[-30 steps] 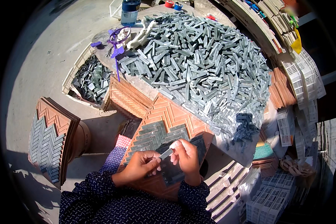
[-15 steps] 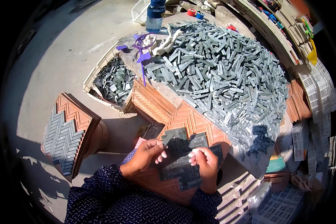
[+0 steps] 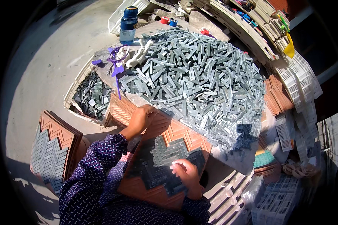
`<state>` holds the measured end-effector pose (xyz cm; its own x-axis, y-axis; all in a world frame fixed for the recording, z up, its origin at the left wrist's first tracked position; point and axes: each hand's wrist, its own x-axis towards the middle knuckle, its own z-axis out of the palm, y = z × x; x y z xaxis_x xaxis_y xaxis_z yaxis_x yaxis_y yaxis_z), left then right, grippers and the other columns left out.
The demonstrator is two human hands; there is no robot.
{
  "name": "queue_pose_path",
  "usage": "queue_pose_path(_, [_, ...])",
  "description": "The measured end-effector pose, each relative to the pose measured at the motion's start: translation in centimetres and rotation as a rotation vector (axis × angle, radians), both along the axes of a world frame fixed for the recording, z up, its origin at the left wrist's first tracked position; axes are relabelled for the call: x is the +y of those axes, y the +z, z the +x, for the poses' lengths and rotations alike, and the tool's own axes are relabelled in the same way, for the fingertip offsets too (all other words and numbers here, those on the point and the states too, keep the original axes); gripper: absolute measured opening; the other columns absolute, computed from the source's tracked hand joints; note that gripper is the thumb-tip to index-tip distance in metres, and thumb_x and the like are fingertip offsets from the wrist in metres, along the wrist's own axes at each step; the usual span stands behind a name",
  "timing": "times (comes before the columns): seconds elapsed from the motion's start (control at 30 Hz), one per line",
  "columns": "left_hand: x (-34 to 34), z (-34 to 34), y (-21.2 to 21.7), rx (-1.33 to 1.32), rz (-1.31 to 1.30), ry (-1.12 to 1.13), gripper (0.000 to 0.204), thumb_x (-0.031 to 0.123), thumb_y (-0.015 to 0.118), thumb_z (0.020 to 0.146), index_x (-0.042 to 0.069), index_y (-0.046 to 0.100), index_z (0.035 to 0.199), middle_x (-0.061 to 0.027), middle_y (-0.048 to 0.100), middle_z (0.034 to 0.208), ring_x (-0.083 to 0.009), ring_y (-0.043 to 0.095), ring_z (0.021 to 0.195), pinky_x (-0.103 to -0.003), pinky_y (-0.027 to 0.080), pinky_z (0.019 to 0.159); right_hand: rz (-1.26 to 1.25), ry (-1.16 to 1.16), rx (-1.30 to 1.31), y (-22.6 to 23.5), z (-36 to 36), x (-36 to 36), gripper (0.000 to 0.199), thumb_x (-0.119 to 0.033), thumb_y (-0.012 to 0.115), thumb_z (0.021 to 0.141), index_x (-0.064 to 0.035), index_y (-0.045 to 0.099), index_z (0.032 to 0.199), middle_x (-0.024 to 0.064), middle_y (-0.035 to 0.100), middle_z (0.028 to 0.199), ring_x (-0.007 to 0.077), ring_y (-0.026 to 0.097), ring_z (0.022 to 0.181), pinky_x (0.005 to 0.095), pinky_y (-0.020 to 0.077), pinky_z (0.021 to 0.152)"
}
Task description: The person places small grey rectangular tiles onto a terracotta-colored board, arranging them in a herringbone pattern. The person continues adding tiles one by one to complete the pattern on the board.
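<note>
A terracotta-coloured template board point(image 3: 189, 139) with herringbone grooves lies in front of me, partly filled with dark grey-green stone strips point(image 3: 159, 155). My left hand point(image 3: 141, 119) is over the board's upper left edge, its fingers pressed together. Whatever they may hold is hidden. My right hand point(image 3: 187, 175) hovers above the laid strips, palm side inward and fingers curled toward the thumb. Its fingertips look white, and I cannot make out anything in them. Beyond the board spreads a large heap of loose grey stone strips point(image 3: 199, 71) on a table.
A pale crate point(image 3: 73, 88) of dark stone pieces stands left of the heap. Stacked template boards point(image 3: 50, 150) with laid strips are at far left. A water bottle point(image 3: 127, 28), a purple ring-shaped thing point(image 3: 118, 54) and white gloves point(image 3: 139, 56) edge the table; plastic crates point(image 3: 278, 202) stand right.
My left hand has moved up and away from my right, to the board's upper edge; the strip it pinched no longer shows. My right hand is lower left. The whole view has shifted.
</note>
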<state>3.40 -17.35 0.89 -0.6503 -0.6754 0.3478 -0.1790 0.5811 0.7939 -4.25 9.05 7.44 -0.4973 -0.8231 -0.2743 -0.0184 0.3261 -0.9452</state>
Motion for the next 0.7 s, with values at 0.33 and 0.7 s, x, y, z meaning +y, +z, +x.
queue_pose_path(0.33, [-2.6, -4.5, -0.8, -0.063, -0.533, -0.222, 0.010, 0.007, 0.062, 0.078, 0.002, 0.058, 0.086, -0.0088, 0.058, 0.088, -0.0296, 0.053, 0.086, -0.037, 0.046, 0.078, 0.031, -0.089, -0.011, -2.3, -0.1, 4.3, 0.013, -0.011, 0.061, 0.090, -0.0004, 0.065, 0.097, 0.0048, 0.068, 0.080, 0.0076, 0.060, 0.069, 0.0207, 0.0471, 0.060])
queue_pose_path(0.7, [-2.4, -2.9, -2.8, -0.182, -0.436, -0.261, 0.022, 0.008, 0.055, 0.079, 0.002, 0.065, 0.098, -0.0113, 0.063, 0.100, -0.0299, 0.057, 0.100, -0.035, 0.048, 0.088, -0.046, -0.016, 0.065, -1.2, -0.5, 2.3, 0.015, -0.010, 0.059, 0.091, 0.0015, 0.064, 0.098, 0.0060, 0.068, 0.082, 0.0076, 0.060, 0.069, 0.0207, 0.0465, 0.060])
